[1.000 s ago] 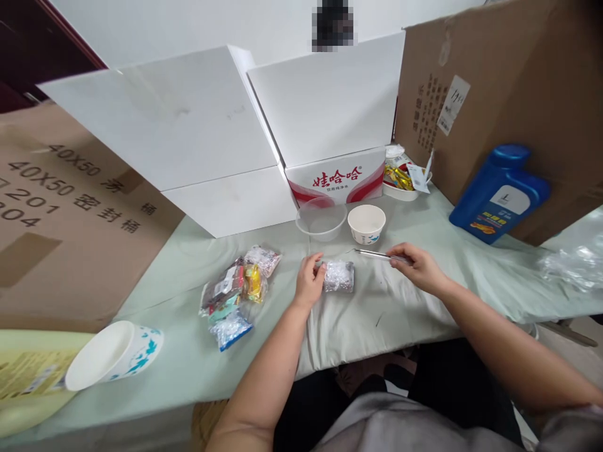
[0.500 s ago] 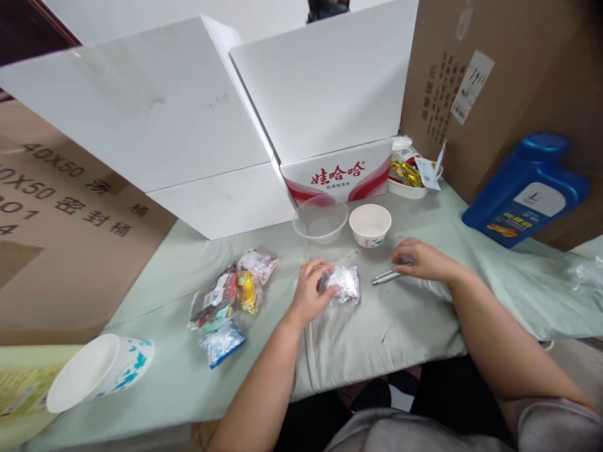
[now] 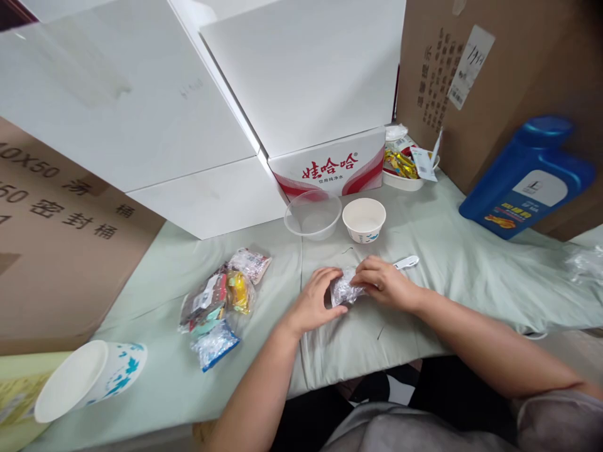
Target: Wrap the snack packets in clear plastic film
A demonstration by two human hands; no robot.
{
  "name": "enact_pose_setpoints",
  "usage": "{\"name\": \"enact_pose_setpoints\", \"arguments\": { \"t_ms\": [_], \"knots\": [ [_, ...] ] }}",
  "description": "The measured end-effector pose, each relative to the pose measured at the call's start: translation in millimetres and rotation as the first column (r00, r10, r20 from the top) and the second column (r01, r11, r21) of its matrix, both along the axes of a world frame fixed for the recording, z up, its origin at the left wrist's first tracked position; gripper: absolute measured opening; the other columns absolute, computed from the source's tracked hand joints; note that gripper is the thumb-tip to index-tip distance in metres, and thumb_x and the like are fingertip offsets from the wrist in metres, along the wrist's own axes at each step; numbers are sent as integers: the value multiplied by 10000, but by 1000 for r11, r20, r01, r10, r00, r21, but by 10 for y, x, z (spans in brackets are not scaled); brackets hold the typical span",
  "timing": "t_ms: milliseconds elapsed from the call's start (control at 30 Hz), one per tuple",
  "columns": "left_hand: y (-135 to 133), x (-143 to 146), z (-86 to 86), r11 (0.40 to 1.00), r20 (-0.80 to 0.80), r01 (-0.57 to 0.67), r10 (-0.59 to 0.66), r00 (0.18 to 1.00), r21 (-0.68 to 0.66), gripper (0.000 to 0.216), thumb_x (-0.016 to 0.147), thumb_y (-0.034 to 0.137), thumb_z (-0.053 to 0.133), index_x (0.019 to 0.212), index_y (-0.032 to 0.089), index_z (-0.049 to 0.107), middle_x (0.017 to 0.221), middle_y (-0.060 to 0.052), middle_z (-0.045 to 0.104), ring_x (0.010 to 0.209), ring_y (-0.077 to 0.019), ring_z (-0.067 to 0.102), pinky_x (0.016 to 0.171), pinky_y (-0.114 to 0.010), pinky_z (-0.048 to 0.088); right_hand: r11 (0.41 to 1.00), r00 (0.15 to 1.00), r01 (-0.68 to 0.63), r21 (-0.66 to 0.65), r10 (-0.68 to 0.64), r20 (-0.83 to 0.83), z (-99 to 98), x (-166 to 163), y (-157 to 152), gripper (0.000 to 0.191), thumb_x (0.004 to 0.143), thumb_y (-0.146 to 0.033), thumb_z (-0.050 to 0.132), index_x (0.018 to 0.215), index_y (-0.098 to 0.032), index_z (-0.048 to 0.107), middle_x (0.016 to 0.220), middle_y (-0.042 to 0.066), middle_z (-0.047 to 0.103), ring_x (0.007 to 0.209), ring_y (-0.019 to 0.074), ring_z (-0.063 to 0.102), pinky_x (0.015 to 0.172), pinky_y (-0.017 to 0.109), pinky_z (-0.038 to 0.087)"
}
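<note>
A small clear, silvery plastic packet [image 3: 343, 287] lies on the green cloth between my two hands. My left hand [image 3: 315, 300] curves round its left side, thumb at the near edge and fingers at the far edge. The fingers of my right hand [image 3: 384, 284] are bunched on the packet's right part and cover it. Just beyond the right hand lies a slim metal tool [image 3: 407, 262]; its other end is hidden behind that hand, so its kind is unclear. A white paper bowl [image 3: 364, 220] and a clear plastic bowl [image 3: 313, 215] stand behind the packet.
Several wrapped snack packets [image 3: 211, 307] lie to the left. A large paper cup [image 3: 113, 373] is tipped at the left front. White boxes [image 3: 325, 81] line the back. On the right stand a blue bottle [image 3: 527, 182], a carton [image 3: 471, 125] and a bowl of packets [image 3: 407, 182].
My right hand has let go of the metal tool and moved left onto the packet. My left hand stays at the packet's left side. The view has shifted slightly.
</note>
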State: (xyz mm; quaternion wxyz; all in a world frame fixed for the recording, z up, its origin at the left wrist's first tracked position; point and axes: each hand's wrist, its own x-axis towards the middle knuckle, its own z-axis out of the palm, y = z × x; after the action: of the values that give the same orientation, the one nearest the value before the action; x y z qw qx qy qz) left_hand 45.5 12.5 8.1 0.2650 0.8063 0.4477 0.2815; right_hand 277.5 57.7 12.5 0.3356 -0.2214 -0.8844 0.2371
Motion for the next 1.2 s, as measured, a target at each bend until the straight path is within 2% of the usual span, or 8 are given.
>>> {"name": "enact_pose_setpoints", "arguments": {
  "t_ms": [233, 433, 533, 633, 800, 933, 1033, 1200],
  "knots": [
    [67, -142, -100, 970, 269, -242, 230, 935, 12, 461, 766, 142, 558, 1217, 205, 485, 1299, -131, 538, 1214, -254, 525, 1040, -441, 407, 959, 926, 102, -265, -189, -328, 75, 83, 65, 121, 851, -124, 505, 899, -210, 574, 901, 51, 613, 818, 168, 598, 722, 317, 495],
    [78, -83, -74, 949, 279, -313, 307, 910, -24, 376, 716, 250, 716, 1084, 210, 650, 1118, -85, 628, 1098, -248, 564, 1000, -413, 419, 981, 974, 99, -168, -130, -185, 16, 81, 104, 229, 705, -15, 464, 726, -222, 560, 884, 48, 670, 896, 210, 608, 794, 378, 488],
    [108, -88, -68, 882, 517, -453, 449, 729, -128, 147, 744, 330, 720, 771, 189, 687, 898, -56, 664, 919, -210, 609, 892, -346, 461, 983, 970, 137, -126, -159, -183, 12, 117, 135, 273, 644, 13, 424, 687, -226, 549, 775, 25, 648, 808, 197, 591, 727, 346, 480],
    [149, -160, -104, 787, 656, -579, 554, 512, -213, 211, 774, 393, 689, 794, 191, 630, 810, -14, 633, 794, -159, 596, 784, -286, 469, 971, 938, 219, -101, -238, -251, 33, 172, 167, 281, 617, 6, 402, 683, -229, 541, 735, 13, 626, 765, 190, 571, 695, 333, 461],
    [223, -257, -196, 696, 730, -655, 606, 316, -294, 232, 765, 404, 627, 775, 198, 521, 741, 22, 561, 657, -127, 563, 611, -242, 441, 949, 914, 309, -68, -316, -253, 17, 231, 247, 285, 603, 4, 392, 634, -228, 554, 687, 9, 615, 740, 189, 567, 692, 337, 458],
    [226, -313, -166, 598, 760, -754, 614, 214, -271, 200, 691, 243, 629, 848, 205, 511, 854, 14, 555, 769, -127, 565, 685, -241, 436, 919, 888, 393, -15, -384, -254, -20, 251, 287, 330, 646, 14, 390, 672, -227, 614, 816, 26, 677, 854, 203, 603, 776, 362, 476],
    [151, -322, -58, 564, 747, -824, 570, 343, -52, 173, 731, 182, 591, 890, 212, 531, 900, 6, 547, 886, -141, 557, 825, -271, 438, 878, 832, 477, -35, -464, -305, 10, 254, 248, 349, 762, -15, 405, 878, -233, 652, 936, 42, 685, 943, 209, 608, 838, 377, 481],
    [57, -210, 48, 880, 192, -392, 349, 917, 269, 298, 776, 254, 654, 1067, 216, 606, 1090, -70, 627, 1074, -239, 568, 964, -413, 440, 944, 931, 330, -19, -329, -157, 68, 193, 154, 201, 885, -266, 572, 1079, -227, 610, 1010, 85, 680, 945, 237, 625, 837, 405, 502]
  ]
}}
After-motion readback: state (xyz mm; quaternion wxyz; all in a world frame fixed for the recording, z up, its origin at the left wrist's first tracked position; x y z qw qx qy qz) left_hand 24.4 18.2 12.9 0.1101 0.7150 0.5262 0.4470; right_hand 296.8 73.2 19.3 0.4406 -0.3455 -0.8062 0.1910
